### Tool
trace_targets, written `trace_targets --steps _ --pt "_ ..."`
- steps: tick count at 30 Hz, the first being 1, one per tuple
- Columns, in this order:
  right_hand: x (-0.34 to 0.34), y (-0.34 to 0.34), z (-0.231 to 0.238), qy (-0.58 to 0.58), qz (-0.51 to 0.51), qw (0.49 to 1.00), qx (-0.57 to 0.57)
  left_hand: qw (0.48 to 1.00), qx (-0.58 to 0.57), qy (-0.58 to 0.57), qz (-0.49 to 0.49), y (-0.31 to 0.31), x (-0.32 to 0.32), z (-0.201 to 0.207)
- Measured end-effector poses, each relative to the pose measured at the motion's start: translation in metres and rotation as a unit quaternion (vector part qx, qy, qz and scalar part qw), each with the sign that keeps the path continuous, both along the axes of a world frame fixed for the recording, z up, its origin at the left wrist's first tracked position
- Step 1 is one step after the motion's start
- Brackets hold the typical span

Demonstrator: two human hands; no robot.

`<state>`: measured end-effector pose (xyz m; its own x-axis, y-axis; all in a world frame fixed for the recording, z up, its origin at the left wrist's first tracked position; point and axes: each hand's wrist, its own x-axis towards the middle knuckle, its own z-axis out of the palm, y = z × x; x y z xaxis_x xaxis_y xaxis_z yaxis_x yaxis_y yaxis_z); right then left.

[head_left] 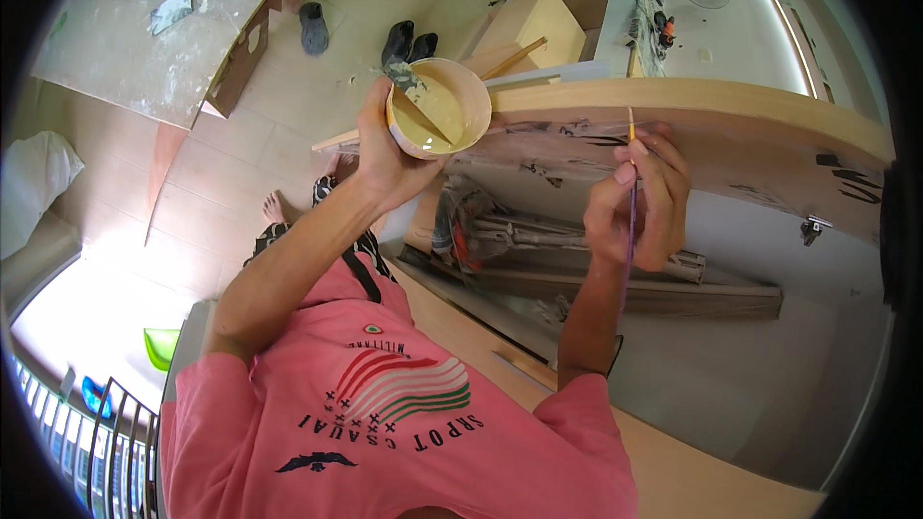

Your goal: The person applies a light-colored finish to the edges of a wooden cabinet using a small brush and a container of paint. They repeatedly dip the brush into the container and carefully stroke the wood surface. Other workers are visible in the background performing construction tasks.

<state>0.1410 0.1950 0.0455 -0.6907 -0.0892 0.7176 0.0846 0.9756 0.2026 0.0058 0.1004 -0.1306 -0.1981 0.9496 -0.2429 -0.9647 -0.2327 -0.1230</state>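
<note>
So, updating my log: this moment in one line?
left hand: holds tub | right hand: holds thin brush | tip: near panel edge

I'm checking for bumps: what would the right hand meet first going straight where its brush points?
Following the thin brush, the right hand would probably meet the pale wooden edge first, though depth is unclear.

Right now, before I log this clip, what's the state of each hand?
Left hand: closed around a cup of pale yellow liquid.
Right hand: closed on a thin brush, pinched between thumb and fingers.
</note>
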Motion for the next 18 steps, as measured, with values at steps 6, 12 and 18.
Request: trace_targets --steps 6,12,18 --pt "-0.001 0.001 0.001 -0.005 0.025 0.999 0.020 1.000 -0.020 0.001 0.010 -0.004 0.000 0.010" --pt "-0.003 -0.001 0.004 -0.025 -0.004 0.999 0.031 1.000 -0.021 -0.015 0.015 -0.004 0.001 0.016" --pt "-0.002 0.001 0.005 -0.046 -0.007 0.998 0.034 0.999 -0.029 -0.043 0.013 -0.004 0.001 0.021"
